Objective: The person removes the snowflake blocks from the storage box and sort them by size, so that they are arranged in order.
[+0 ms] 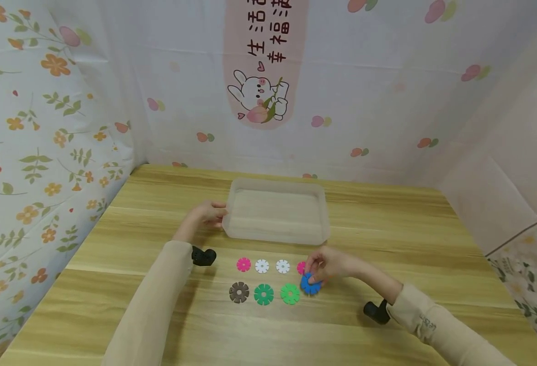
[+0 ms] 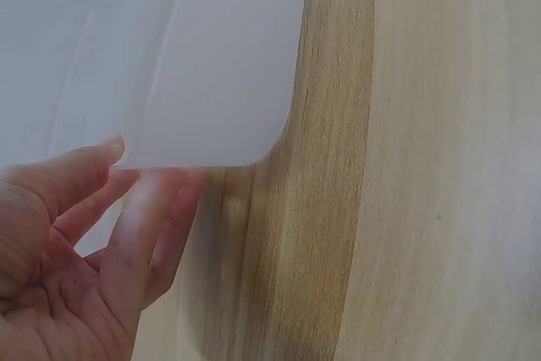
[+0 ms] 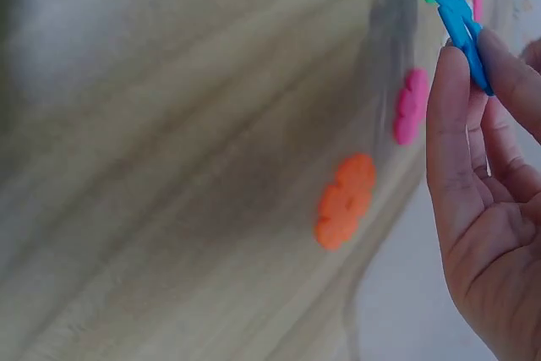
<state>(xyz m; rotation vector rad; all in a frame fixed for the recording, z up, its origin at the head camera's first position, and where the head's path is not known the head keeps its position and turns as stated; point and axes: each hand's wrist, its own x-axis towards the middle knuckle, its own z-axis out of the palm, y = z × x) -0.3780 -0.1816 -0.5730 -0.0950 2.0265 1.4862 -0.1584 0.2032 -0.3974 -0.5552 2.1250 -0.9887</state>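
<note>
My right hand (image 1: 333,262) pinches a blue notched plastic disc (image 1: 311,284) between thumb and fingertips. In the right wrist view the blue disc (image 3: 461,33) stands tilted on edge, above the wooden table. A translucent plastic tray (image 1: 275,239) sits farther back. At its left side my left hand (image 1: 210,213) grips the rim, and in the left wrist view the thumb lies over the edge with the fingers below. Close to my right hand lie a pink disc (image 3: 412,106) and an orange disc (image 3: 346,200); the hand hides the orange one in the head view.
A row of small discs holds a pink disc (image 1: 243,264) and two white discs (image 1: 283,267). Nearer lie a brown disc (image 1: 239,293), a dark green disc (image 1: 263,294) and a light green disc (image 1: 290,294). Patterned cloth (image 1: 181,91) hangs behind the table.
</note>
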